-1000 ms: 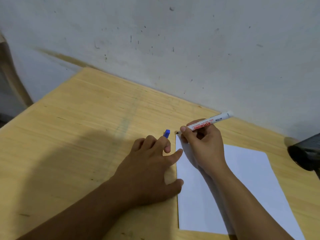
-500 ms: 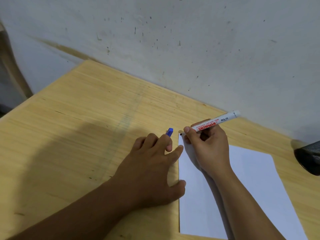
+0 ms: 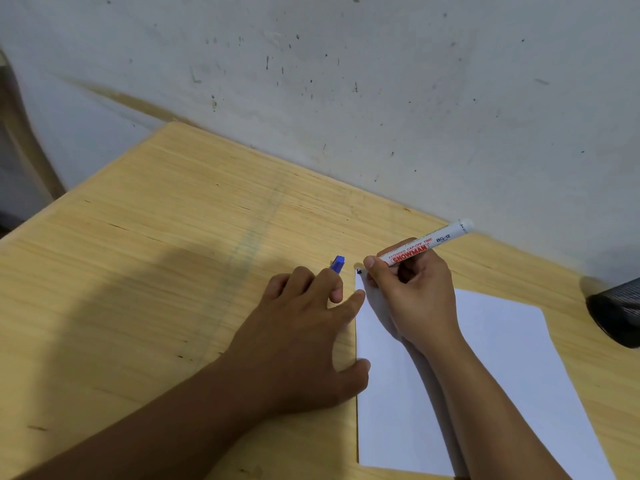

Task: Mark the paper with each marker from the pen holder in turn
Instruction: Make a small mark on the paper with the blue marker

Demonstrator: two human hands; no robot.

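A white sheet of paper (image 3: 502, 368) lies on the wooden table (image 3: 156, 271). My right hand (image 3: 415, 296) grips a white marker (image 3: 427, 245) with red lettering; its dark tip touches the paper's far left corner. My left hand (image 3: 304, 337) rests flat beside the paper's left edge, with thumb and forefinger touching that edge. A blue marker cap (image 3: 337, 264) is held between its fingers. The black pen holder (image 3: 620, 313) sits at the right edge, cut off by the frame.
A stained grey wall (image 3: 346, 81) runs close behind the table's far edge. The table's left corner drops off at the left, with a wooden post (image 3: 20, 140) beyond it.
Both hands stay in place at the paper's corner; the marker tip stays on the same corner. The view has shifted slightly.
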